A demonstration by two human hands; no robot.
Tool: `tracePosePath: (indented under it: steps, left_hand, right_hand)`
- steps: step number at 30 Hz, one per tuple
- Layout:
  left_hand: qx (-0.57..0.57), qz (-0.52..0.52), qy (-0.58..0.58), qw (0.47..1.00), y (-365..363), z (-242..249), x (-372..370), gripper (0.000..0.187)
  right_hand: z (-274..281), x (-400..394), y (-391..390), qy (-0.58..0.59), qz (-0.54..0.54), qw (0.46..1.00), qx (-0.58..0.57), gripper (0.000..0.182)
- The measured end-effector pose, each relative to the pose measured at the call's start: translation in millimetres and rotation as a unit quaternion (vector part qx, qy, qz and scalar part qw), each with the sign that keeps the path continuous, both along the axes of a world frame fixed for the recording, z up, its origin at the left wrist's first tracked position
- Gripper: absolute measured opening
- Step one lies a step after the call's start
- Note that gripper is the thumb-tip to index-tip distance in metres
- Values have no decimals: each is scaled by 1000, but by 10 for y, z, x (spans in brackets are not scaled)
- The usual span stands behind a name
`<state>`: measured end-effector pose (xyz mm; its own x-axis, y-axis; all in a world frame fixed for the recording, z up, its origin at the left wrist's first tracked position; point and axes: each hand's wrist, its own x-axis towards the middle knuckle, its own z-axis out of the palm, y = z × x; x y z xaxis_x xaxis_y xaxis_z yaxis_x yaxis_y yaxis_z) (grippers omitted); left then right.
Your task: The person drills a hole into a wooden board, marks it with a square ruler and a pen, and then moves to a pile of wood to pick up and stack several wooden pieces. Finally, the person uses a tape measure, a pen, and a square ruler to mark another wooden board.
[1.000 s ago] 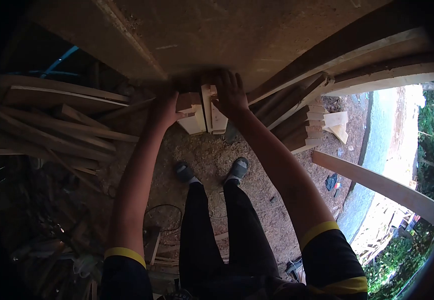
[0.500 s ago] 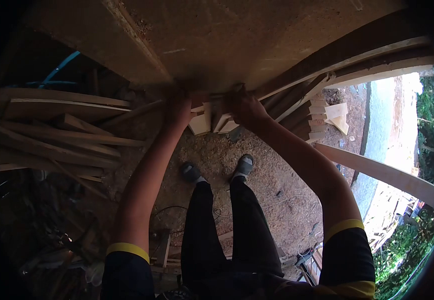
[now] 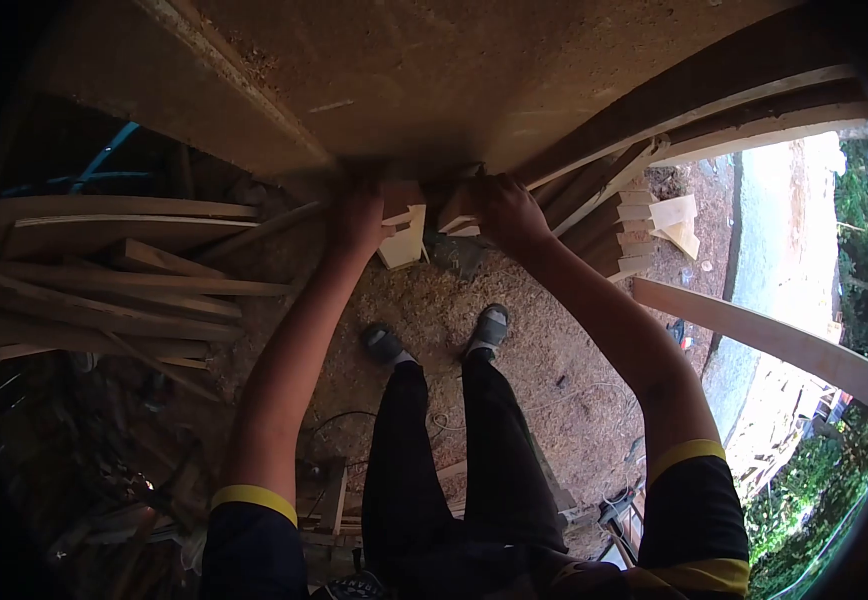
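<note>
My left hand (image 3: pixel 357 222) is closed at the edge of a broad brown wooden surface (image 3: pixel 404 80). Its fingers wrap a notched wooden piece (image 3: pixel 400 207), and a paler wooden piece (image 3: pixel 403 246) shows just below. Across a narrow gap, my right hand (image 3: pixel 510 212) grips another short wooden piece (image 3: pixel 459 213) whose cut end points toward the left hand. Shadow under the surface's edge hides most of the fingertips on both sides.
Long planks (image 3: pixel 124 285) lie stacked at the left. Stacked cut wood (image 3: pixel 631 235) and a slanting board (image 3: pixel 764 335) are on the right. Sawdust covers the ground (image 3: pixel 554 340) around my feet, where a thin cable (image 3: pixel 444 420) runs.
My right hand has moved slightly right with its wooden piece, widening the gap between the two pieces. The left hand stays nearly in place. The view has shifted a little.
</note>
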<state>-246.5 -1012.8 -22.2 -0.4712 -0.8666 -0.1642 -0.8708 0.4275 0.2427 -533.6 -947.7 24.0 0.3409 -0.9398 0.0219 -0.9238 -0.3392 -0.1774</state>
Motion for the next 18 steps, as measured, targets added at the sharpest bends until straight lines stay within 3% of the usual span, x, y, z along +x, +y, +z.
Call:
tracePosePath:
  steps: [2, 4, 7, 11, 18]
  left_hand:
    - [-17, -8, 20, 1000, 42, -37, 62, 78]
    - [-18, -10, 29, 999, 53, -51, 100, 76]
    - [-14, -22, 48, 998, 55, 44, 136, 72]
    - [-56, -56, 79, 994, 54, 106, 105, 70]
    - [-43, -47, 89, 994, -55, 426, -231, 57]
  right_hand:
    - [-52, 20, 39, -1, -34, 999, 36, 57]
    - [-93, 13, 117, -42, -17, 997, -62, 59]
    - [-167, 50, 125, -35, -37, 995, -87, 54]
    - [-262, 132, 99, -10, -71, 996, -53, 50]
    - [-297, 143, 96, -46, -64, 992, -95, 44]
